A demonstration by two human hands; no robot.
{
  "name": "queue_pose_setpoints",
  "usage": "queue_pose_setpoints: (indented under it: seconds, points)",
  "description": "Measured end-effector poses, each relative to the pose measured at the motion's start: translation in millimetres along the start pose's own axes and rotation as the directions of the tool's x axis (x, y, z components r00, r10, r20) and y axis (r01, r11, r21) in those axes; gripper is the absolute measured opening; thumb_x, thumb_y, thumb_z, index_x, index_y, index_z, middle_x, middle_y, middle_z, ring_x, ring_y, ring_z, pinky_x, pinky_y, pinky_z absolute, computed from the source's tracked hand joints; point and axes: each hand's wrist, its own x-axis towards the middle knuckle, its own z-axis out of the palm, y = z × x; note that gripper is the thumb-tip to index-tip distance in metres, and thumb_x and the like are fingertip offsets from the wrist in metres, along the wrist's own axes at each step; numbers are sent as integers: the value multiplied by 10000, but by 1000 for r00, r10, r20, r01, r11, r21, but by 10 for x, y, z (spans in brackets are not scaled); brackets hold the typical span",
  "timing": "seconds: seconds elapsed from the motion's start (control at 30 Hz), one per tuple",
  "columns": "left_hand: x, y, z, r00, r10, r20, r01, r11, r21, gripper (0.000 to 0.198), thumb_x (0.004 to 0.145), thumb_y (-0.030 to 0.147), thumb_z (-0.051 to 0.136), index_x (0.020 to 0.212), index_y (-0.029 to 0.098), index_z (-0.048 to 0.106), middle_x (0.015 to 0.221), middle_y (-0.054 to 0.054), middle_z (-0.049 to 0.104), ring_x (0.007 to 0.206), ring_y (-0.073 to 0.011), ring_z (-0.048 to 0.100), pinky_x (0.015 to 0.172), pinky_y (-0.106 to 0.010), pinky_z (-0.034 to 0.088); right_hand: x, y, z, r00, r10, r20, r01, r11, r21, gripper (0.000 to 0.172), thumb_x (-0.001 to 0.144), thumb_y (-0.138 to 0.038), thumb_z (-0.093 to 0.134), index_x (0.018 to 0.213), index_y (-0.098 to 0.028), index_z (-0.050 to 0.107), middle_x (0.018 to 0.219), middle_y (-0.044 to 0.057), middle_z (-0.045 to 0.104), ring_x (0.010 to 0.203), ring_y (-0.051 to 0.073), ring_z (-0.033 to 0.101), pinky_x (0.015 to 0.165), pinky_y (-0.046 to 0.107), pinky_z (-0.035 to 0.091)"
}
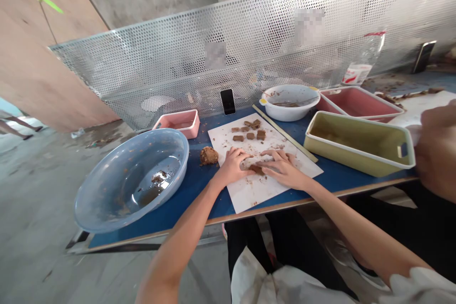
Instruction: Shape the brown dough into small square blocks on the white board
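Both hands are low over a white sheet [242, 194] on the blue table. My left hand [233, 165] curves around the left end of a brown clay piece [257, 169], fingers bent and touching it. My right hand [283, 169] lies at the right side of the same piece, its fingers stretched out and apart over it. Several small brown clay blocks [250, 136] sit on the sheet beyond the hands, with crumbs around them. A rough brown lump [208, 155] rests on the table left of the sheet.
A large blue basin [107, 185] stands left, a pink tray [194, 123] behind it. Beyond the sheet are a phone [228, 101], a wooden strip [285, 133] and a white bowl [290, 113]. An olive tray [356, 152] and a person's hand [440, 147] are right.
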Motion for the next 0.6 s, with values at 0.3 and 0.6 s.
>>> queue_pose_setpoints:
  seconds: [0.3,0.6]
  points:
    - [-3,15,-11,1000,17,-12,-17,999,-34,602,905,496,983,1393,214,773,1282,-125,703,1298,-367,589,1186,-544,516,48,-117,41,1000,-3,-4,3,999,-35,570,1182,-678,396,1524,-433,781,1688,91,581,1484,395,566,1201,583,530]
    - [1,27,-17,1000,-18,1,18,999,-30,600,898,472,988,1399,225,770,1284,-127,703,1298,-373,586,1201,-555,507,61,-203,18,1000,18,14,-16,993,-114,555,1174,-703,413,1612,-508,693,1711,100,582,1507,435,523,1181,694,482]
